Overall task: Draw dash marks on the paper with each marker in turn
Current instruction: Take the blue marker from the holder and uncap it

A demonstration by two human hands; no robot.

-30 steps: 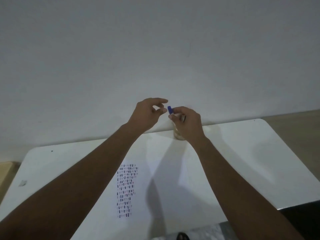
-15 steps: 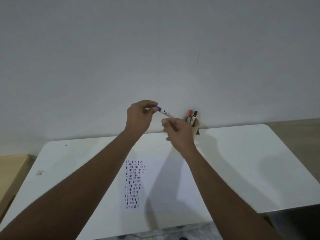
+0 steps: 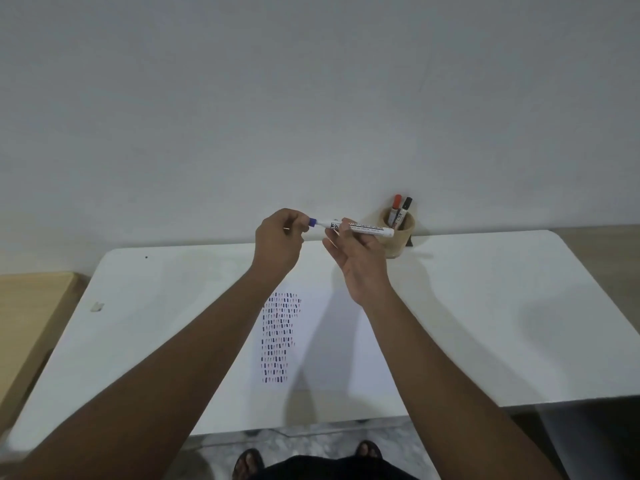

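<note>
Marker [image 3: 360, 228] held level at centre frame above the paper [image 3: 311, 341], judged light, rigid and smooth, best gripped mid-barrel; left hand [image 3: 278, 240] closed with fingertips pinching the blue cap [image 3: 312, 222], right hand [image 3: 363, 265] half curled, fingers clamping the white barrel, holder [image 3: 401, 237] just right.

Single head view looks steeply down, seemingly close, over the table [image 3: 485, 306].
</note>
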